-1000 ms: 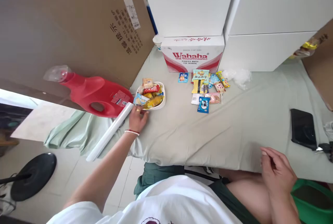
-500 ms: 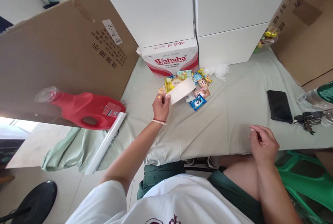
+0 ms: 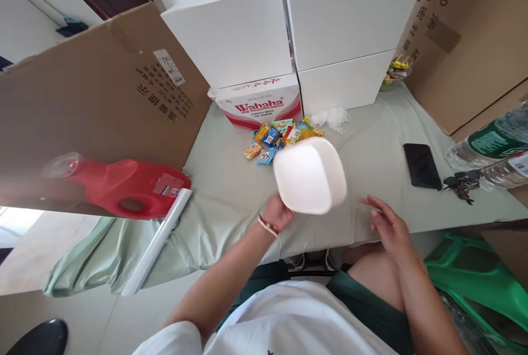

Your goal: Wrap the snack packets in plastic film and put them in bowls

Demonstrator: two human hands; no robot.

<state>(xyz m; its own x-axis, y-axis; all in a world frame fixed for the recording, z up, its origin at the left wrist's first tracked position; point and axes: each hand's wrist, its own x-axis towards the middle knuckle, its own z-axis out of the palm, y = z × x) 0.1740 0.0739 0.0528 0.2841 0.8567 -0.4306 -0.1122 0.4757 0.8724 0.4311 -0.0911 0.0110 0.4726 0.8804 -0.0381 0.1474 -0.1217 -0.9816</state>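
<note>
More snacks (image 3: 271, 136) have reached the desk (image 3: 218, 184), eleven o'clock from the seemingly emptied tub (image 3: 303, 179) my left hand (image 3: 279, 212) grips; my right hand (image 3: 390, 228) hangs half-spread.

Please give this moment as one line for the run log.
Left hand: holds white container | Right hand: nothing seen held | Snack packets: piled before Wahaha box | Black phone: lies on cloth

White tub (image 3: 303, 179) (tilted) in left fingers (image 3: 287, 216), snack packets (image 3: 271, 136) beyond
</note>
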